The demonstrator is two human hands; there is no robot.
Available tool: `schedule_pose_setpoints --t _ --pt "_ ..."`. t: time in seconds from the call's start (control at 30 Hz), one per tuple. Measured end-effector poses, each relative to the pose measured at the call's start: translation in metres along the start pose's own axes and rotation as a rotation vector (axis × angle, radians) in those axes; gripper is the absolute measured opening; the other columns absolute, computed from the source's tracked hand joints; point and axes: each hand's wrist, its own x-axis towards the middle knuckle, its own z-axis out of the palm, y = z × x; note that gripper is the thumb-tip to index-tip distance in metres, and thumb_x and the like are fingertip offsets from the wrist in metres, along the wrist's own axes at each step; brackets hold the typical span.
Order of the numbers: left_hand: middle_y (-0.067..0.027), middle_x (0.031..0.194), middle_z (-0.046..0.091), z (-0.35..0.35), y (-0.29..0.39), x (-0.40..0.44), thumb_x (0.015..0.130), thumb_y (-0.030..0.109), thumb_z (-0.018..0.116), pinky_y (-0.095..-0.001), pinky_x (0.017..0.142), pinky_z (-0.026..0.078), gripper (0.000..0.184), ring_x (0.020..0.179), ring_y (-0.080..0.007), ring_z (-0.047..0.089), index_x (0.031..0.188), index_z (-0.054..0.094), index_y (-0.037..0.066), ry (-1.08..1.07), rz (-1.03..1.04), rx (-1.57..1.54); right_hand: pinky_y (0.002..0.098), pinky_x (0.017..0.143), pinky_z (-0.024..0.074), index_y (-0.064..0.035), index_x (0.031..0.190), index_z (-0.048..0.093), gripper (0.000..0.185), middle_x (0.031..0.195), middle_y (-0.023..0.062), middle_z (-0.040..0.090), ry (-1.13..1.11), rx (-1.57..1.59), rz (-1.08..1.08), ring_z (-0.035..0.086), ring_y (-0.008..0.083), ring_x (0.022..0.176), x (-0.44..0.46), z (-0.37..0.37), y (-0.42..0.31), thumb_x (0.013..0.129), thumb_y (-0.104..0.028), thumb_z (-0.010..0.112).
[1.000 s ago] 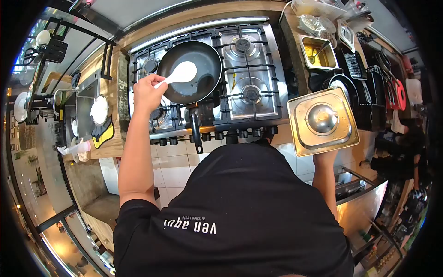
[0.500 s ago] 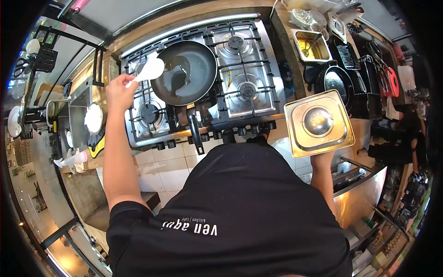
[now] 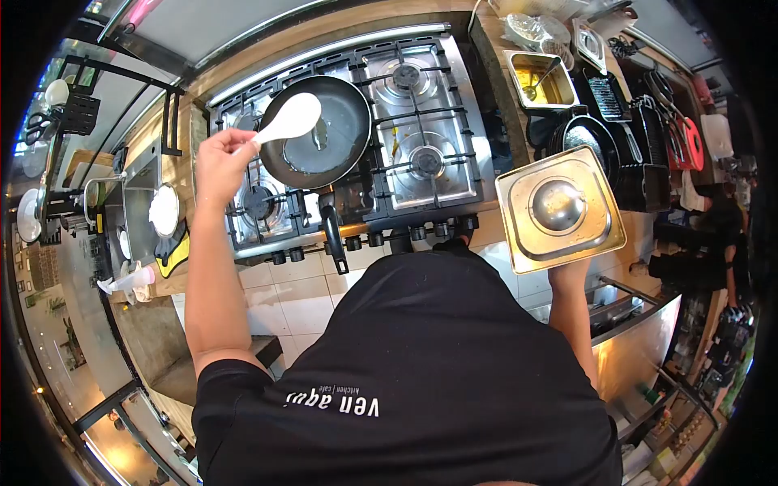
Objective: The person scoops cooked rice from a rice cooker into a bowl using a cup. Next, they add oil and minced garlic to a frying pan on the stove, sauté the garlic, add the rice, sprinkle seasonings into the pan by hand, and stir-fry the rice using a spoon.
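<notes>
My left hand [image 3: 223, 166] is closed on the handle of a white spoon [image 3: 293, 118], whose bowl is over the left part of a black frying pan [image 3: 340, 138]. Clear liquid glistens on the pan's dark bottom, and the pan sits on the stove [image 3: 421, 182] with its handle towards me. At the right, my right hand [image 3: 570, 275] supports a square metal lid [image 3: 559, 212] with a round dip in its middle. Only part of that hand shows beneath the lid; its fingers are hidden.
Right of the stove are a metal container of yellow liquid [image 3: 559, 87], stacked black pans [image 3: 590, 139] and a ridged black tray [image 3: 608, 95]. On the left are a sink [image 3: 143, 188], a white plate [image 3: 164, 210] and a spray bottle [image 3: 132, 280].
The spoon first moved left off the pan, then came back right over it with my left hand. The liquid in the pan has changed shape. The lid has stayed at the right.
</notes>
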Motion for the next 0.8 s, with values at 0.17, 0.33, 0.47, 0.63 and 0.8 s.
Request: schedule_pose_setpoints --t 0.17,0.33,0.47,0.63,0.8 --pt "0.0003 0.084 0.073 -0.017 0.019 0.014 0.089 0.01 0.079 -0.0202 0.066 0.046 0.02 0.072 -0.0028 0.06 0.103 0.077 -0.003 0.083 0.04 0.053 0.0359 0.103 0.0533 -0.0016 0.147 0.049 0.051 0.139 0.0099 0.061 -0.032 -0.142 -0.112 0.063 0.0197 0.121 0.004 -0.016 0.008 0.107 -0.029 0.063" --pt "0.0001 0.085 0.074 -0.027 0.02 0.015 0.09 0.011 0.08 -0.0195 0.067 0.045 0.02 0.073 -0.0029 0.061 0.105 0.077 -0.002 0.143 0.028 0.153 0.0367 0.103 0.052 -0.0012 0.145 0.051 0.05 0.139 0.0104 0.062 0.028 0.06 0.069 0.062 0.021 0.121 0.008 -0.031 0.02 0.103 -0.022 0.068" --pt "0.0005 0.087 0.074 -0.032 0.018 0.011 0.092 0.01 0.079 -0.0175 0.067 0.045 0.019 0.073 -0.0018 0.061 0.107 0.076 -0.001 0.174 0.002 0.052 0.0379 0.105 0.0501 -0.0003 0.141 0.056 0.047 0.137 0.0116 0.063 -0.003 -0.095 -0.001 0.062 0.0229 0.121 0.017 -0.039 0.023 0.098 -0.013 0.073" --pt "-0.0007 0.092 0.075 -0.032 0.038 0.005 0.093 0.009 0.078 -0.017 0.071 0.046 0.019 0.079 -0.0028 0.063 0.109 0.075 -0.002 0.195 -0.046 0.016 0.0381 0.105 0.0498 0.0004 0.138 0.058 0.045 0.135 0.0119 0.065 0.022 -0.098 0.004 0.062 0.0236 0.121 0.029 -0.045 0.026 0.097 -0.012 0.073" --pt "-0.002 0.097 0.074 -0.03 0.068 0.019 0.093 0.007 0.076 -0.0189 0.081 0.048 0.021 0.088 -0.005 0.065 0.112 0.075 -0.003 0.157 -0.032 -0.003 0.0373 0.103 0.0506 0.0004 0.138 0.058 0.043 0.134 0.0109 0.065 -0.018 -0.072 -0.001 0.062 0.0217 0.118 0.041 -0.05 0.019 0.099 -0.012 0.072"
